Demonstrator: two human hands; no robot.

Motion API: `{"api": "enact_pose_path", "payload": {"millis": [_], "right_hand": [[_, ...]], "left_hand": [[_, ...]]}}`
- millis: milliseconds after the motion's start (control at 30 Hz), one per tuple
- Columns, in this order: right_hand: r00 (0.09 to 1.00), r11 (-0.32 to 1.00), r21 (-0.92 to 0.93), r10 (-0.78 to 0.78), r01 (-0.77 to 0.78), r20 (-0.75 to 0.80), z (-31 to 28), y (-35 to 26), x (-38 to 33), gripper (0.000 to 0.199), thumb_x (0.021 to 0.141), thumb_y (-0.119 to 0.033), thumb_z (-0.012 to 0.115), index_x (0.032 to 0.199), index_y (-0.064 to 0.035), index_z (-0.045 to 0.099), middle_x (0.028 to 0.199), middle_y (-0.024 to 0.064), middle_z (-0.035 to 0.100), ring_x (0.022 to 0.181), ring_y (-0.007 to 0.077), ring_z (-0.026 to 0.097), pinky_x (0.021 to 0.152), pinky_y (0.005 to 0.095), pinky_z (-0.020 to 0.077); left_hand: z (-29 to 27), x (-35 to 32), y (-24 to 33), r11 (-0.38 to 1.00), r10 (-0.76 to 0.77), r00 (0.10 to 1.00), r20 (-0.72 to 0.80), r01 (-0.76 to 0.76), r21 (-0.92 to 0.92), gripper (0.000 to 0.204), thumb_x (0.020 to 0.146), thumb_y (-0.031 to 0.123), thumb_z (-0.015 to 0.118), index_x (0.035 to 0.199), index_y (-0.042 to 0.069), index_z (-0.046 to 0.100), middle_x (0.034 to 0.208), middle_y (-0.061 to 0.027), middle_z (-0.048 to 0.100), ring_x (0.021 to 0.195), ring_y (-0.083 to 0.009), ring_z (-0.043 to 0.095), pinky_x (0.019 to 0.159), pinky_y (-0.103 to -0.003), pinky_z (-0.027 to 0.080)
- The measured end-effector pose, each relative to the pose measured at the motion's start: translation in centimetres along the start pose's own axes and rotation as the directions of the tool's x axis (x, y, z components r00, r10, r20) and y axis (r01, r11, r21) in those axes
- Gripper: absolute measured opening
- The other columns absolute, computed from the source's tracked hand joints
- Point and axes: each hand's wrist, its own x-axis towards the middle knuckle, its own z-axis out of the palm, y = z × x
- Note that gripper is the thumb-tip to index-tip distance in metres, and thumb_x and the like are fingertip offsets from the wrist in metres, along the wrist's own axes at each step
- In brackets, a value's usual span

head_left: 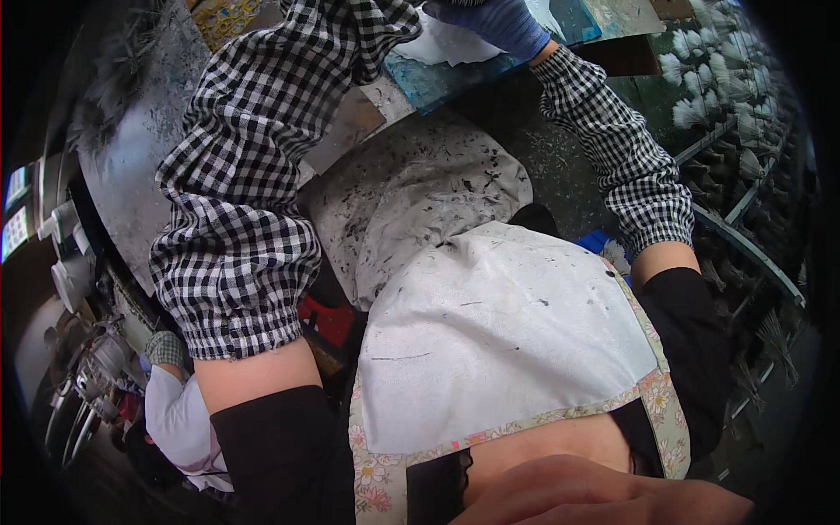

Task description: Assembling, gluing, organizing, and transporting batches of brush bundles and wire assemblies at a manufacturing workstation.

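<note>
Two checked sleeves (249, 122) seen, one per arm. One hand in view: right hand (507, 24), blue-gloved, cut by the top edge. Fingers not shown, so whether anything is gripped cannot be told. Left hand is out of frame past the top edge; its grip cannot be told either. One white sheet (451, 45), ragged-edged, is seen at top centre, on one blue board (426, 87), just beside the right glove; contact cannot be confirmed. Layers in the sheet cannot be counted. One white apron (499, 328) is worn, one stained grey cloth (437, 175) is draped beyond it. One co-worker (179, 420) at lower left. White tufts (700, 74) racked at right: many, too blurred to count.
</note>
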Motion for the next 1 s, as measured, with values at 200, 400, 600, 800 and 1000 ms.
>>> {"api": "enact_pose_path", "payload": {"millis": [200,400,600,800,1000], "right_hand": [[0.994,0.978,-0.177,-0.103,0.108,0.035,-0.6,-4.9,1.8,0.025,0.076,-0.017,0.079,0.092,-0.0051,0.065,0.084,0.0042,0.067,0.079,0.0158,0.064,0.074,0.0308,0.0521],[0.863,0.873,-0.038,-0.487,0.487,-0.130,0.1,-11.3,2.7,0.034,0.077,-0.024,0.080,0.103,-0.0092,0.063,0.119,0.0115,0.059,0.108,0.0280,0.056,0.093,0.0401,0.0457],[0.730,0.531,-0.502,-0.527,0.682,0.435,6.9,-9.5,-2.1,0.078,0.077,-0.036,0.075,0.139,-0.0574,0.033,0.153,-0.0032,0.030,0.142,0.0238,0.024,0.118,0.0483,0.0144],[0.718,0.670,-0.284,-0.559,0.686,0.415,5.4,-11.1,-6.6,0.048,0.083,-0.026,0.069,0.129,-0.0265,0.053,0.136,0.0002,0.053,0.128,0.0255,0.045,0.106,0.0454,0.0366],[0.733,0.713,-0.216,-0.574,0.667,0.365,5.5,-10.9,-8.3,0.036,0.083,-0.022,0.068,0.118,-0.0185,0.060,0.125,0.0005,0.060,0.119,0.0250,0.051,0.097,0.0433,0.0415]], "left_hand": [[-5.0,-5.8,2.3,0.727,-0.279,0.755,-0.594,-0.238,-0.644,0.026,0.093,0.028,0.064,0.089,0.002,0.064,0.078,0.0016,0.060,0.071,-0.0054,0.054,0.065,-0.023,0.046],[4.7,-17.1,3.0,-0.204,-0.451,0.879,0.152,0.064,-0.977,0.056,0.095,0.057,0.047,0.125,0.010,0.057,0.116,-0.0138,0.061,0.108,-0.0213,0.061,0.083,-0.037,0.055],[5.1,-23.2,2.7,0.123,-0.548,0.824,-0.146,-0.093,-0.988,0.061,0.093,0.048,0.058,0.130,0.000,0.049,0.122,-0.0126,0.059,0.113,-0.0239,0.058,0.092,-0.038,0.052],[5.8,-25.0,1.0,0.815,-0.572,0.646,-0.505,0.380,-0.437,0.042,0.083,0.028,0.074,0.111,-0.001,0.061,0.103,-0.0071,0.069,0.097,-0.0196,0.066,0.087,-0.033,0.052],[7.5,-25.9,1.5,0.786,-0.613,0.557,-0.561,0.361,-0.501,0.030,0.081,0.026,0.074,0.103,0.006,0.067,0.103,-0.0060,0.071,0.093,-0.0200,0.068,0.083,-0.032,0.053]]}}
